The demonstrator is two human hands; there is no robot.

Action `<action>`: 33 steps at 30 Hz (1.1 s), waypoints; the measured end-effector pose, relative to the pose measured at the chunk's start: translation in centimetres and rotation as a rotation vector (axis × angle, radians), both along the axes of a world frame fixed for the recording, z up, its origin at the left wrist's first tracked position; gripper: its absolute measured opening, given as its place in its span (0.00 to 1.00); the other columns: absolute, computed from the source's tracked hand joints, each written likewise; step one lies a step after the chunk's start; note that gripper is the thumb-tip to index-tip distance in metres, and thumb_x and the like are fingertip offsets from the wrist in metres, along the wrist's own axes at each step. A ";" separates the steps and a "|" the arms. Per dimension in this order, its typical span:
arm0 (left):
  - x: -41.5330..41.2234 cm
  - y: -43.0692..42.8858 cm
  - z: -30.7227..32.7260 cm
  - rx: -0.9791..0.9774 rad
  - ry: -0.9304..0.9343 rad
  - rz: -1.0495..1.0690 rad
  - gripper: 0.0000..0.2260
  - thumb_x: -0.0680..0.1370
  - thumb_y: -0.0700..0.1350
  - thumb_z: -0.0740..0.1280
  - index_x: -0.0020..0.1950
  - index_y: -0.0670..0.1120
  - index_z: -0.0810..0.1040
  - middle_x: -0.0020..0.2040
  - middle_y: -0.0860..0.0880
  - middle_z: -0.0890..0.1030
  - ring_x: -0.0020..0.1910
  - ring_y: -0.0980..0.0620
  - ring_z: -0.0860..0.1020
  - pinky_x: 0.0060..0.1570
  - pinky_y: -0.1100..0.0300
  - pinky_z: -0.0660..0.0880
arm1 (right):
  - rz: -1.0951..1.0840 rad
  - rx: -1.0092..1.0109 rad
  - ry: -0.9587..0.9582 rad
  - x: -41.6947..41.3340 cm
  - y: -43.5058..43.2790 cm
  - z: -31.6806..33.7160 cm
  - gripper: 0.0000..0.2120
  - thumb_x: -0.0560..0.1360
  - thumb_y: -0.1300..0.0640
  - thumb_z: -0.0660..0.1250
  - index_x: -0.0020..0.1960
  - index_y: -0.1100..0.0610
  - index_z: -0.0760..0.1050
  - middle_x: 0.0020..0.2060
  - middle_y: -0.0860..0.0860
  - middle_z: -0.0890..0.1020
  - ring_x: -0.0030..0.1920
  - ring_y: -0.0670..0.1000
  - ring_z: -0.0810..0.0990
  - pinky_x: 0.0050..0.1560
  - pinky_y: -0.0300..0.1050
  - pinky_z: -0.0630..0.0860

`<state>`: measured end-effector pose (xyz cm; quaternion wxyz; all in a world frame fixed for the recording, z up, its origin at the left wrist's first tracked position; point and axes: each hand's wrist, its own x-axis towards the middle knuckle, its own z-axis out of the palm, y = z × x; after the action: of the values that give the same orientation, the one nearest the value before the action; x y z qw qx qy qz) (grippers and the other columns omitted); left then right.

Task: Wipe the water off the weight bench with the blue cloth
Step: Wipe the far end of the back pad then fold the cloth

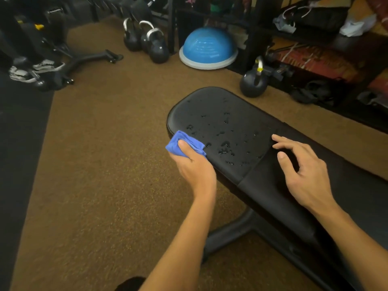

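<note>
The blue cloth [176, 141] lies half buried under the left hand [196, 168] — fingers out of sight. The weight bench [268, 194] runs off the edge toward 4 o'clock. The shelf clutter [327, 17] at 1 o'clock — too blurred to name.

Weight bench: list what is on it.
Water droplets across the pad; blue cloth, gripped by the left hand, at its edge; right hand over the seam. Any water under the cloth is hidden.
</note>
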<state>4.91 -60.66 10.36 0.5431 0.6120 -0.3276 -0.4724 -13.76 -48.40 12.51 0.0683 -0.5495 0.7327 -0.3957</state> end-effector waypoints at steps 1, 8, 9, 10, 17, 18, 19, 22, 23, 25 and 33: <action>-0.6 1.3 -0.1 -0.001 -0.007 0.000 0.17 0.88 0.61 0.52 0.66 0.53 0.72 0.53 0.52 0.82 0.48 0.58 0.81 0.49 0.59 0.77 | 0.001 -0.004 -0.001 0.0 0.1 0.0 0.11 0.85 0.49 0.62 0.63 0.48 0.79 0.70 0.37 0.78 0.75 0.39 0.71 0.72 0.43 0.67; -3.9 9.3 -0.1 0.097 -0.060 -0.113 0.17 0.86 0.63 0.52 0.65 0.54 0.71 0.52 0.52 0.82 0.47 0.59 0.81 0.44 0.67 0.75 | -0.010 -0.017 -0.028 -0.5 0.1 0.1 0.07 0.84 0.56 0.66 0.59 0.49 0.81 0.69 0.40 0.80 0.73 0.40 0.72 0.71 0.33 0.64; -3.9 9.4 0.1 0.111 -0.055 -0.118 0.17 0.86 0.63 0.52 0.66 0.54 0.71 0.52 0.52 0.81 0.46 0.58 0.81 0.42 0.68 0.74 | -0.003 -0.035 -0.033 -0.5 0.1 0.0 0.07 0.84 0.56 0.66 0.59 0.50 0.81 0.68 0.40 0.81 0.73 0.40 0.73 0.71 0.36 0.66; -3.8 9.3 0.3 0.129 -0.041 -0.119 0.17 0.87 0.62 0.52 0.65 0.53 0.71 0.51 0.52 0.81 0.45 0.59 0.80 0.40 0.69 0.73 | 0.006 -0.044 -0.040 -0.5 0.1 0.0 0.07 0.84 0.56 0.66 0.59 0.50 0.81 0.68 0.41 0.81 0.72 0.41 0.74 0.72 0.40 0.67; -0.7 0.9 1.9 0.125 -0.082 0.015 0.27 0.85 0.65 0.52 0.67 0.47 0.75 0.58 0.44 0.83 0.58 0.42 0.82 0.58 0.48 0.77 | 0.007 -0.033 -0.106 -0.7 0.6 0.2 0.07 0.84 0.54 0.65 0.58 0.48 0.81 0.67 0.40 0.81 0.72 0.39 0.72 0.70 0.34 0.65; 0.0 -0.7 1.9 0.128 -0.089 0.027 0.28 0.82 0.68 0.51 0.66 0.49 0.76 0.58 0.44 0.83 0.59 0.40 0.82 0.61 0.43 0.79 | 0.003 -0.030 -0.112 -0.7 0.5 0.1 0.07 0.84 0.54 0.65 0.58 0.48 0.81 0.67 0.40 0.81 0.72 0.38 0.72 0.69 0.33 0.64; 0.5 -1.9 1.7 0.134 -0.101 0.026 0.29 0.80 0.70 0.50 0.65 0.50 0.76 0.58 0.44 0.83 0.60 0.38 0.83 0.61 0.40 0.79 | -0.005 -0.030 -0.107 -0.7 0.5 0.1 0.07 0.84 0.54 0.65 0.58 0.48 0.81 0.67 0.40 0.81 0.71 0.38 0.72 0.69 0.33 0.64; 0.1 -0.6 1.9 0.123 -0.116 0.031 0.25 0.85 0.65 0.51 0.68 0.48 0.74 0.58 0.45 0.83 0.57 0.42 0.82 0.54 0.48 0.77 | -0.005 -0.019 -0.075 -0.7 0.4 0.1 0.06 0.84 0.54 0.65 0.57 0.49 0.81 0.66 0.40 0.81 0.70 0.39 0.72 0.64 0.25 0.60; -0.5 0.7 1.7 0.103 -0.135 0.018 0.24 0.86 0.63 0.51 0.69 0.47 0.73 0.58 0.45 0.83 0.57 0.43 0.82 0.53 0.50 0.75 | -0.007 -0.015 -0.076 -0.6 0.4 0.1 0.06 0.84 0.54 0.65 0.57 0.49 0.81 0.66 0.40 0.81 0.70 0.39 0.72 0.62 0.23 0.59; -1.9 4.1 1.1 0.049 -0.179 -0.017 0.22 0.86 0.63 0.52 0.70 0.50 0.71 0.58 0.46 0.83 0.57 0.45 0.82 0.56 0.48 0.77 | -0.011 -0.010 -0.090 -0.6 0.3 0.1 0.06 0.84 0.54 0.65 0.57 0.49 0.81 0.66 0.40 0.81 0.70 0.39 0.72 0.61 0.22 0.59; -3.6 10.5 1.4 -0.049 -0.300 -0.186 0.11 0.88 0.53 0.57 0.66 0.49 0.68 0.58 0.49 0.78 0.53 0.54 0.79 0.47 0.69 0.73 | -0.006 -0.005 -0.105 -0.2 0.3 0.0 0.06 0.84 0.53 0.65 0.57 0.48 0.80 0.68 0.42 0.80 0.72 0.42 0.71 0.66 0.40 0.66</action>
<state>1.28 -50.18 11.78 0.4568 0.6293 -0.4715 -0.4159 -13.97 -48.05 12.49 0.1042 -0.5258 0.7288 -0.4260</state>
